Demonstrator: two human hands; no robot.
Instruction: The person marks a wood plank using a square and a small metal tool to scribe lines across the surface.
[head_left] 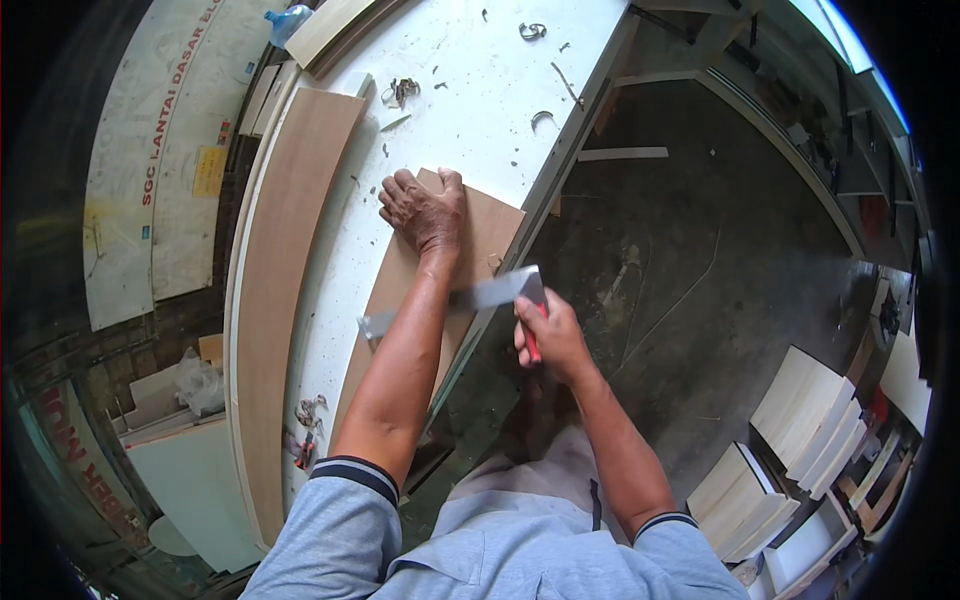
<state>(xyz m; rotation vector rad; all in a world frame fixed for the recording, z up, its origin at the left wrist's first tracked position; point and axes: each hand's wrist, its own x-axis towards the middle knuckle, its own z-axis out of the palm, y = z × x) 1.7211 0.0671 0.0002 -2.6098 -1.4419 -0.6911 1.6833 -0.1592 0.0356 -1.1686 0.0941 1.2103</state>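
Seemingly steadying board with spread left hand at 11 o'clock, gripping bladed tool with right hand at 4.

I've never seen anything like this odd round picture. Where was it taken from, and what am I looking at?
There is no machine at work here, just a person's two bare hands. The single picture comes from a wide camera worn on the head, looking down, so straight edges bend near the rim.

The left hand rests on a brown board, which lies on a white table. The right hand grips a red-handled tool with a long metal blade that passes beneath the left forearm; blur hides exactly what kind it is.

Farther up the table lie small dark scraps, and a long brown panel runs along its left side.
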